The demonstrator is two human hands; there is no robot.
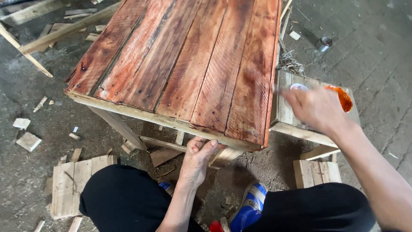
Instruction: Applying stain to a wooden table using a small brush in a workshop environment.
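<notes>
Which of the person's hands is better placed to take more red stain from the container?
Probably the right hand: it hovers directly beside the container of red stain on the small stool. The left hand grips the table's front edge.

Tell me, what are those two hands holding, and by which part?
The left hand grips the near edge of the red-stained wooden tabletop. The right hand, blurred, is over a bowl of orange stain; what it holds cannot be told.

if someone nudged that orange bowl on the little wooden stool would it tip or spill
Probably it would slide rather than tip: the orange bowl looks wide and shallow. It sits near the corner of the small slatted stool, so a push outward could drop it. What is inside cannot be seen; any liquid would likely slosh.
</notes>
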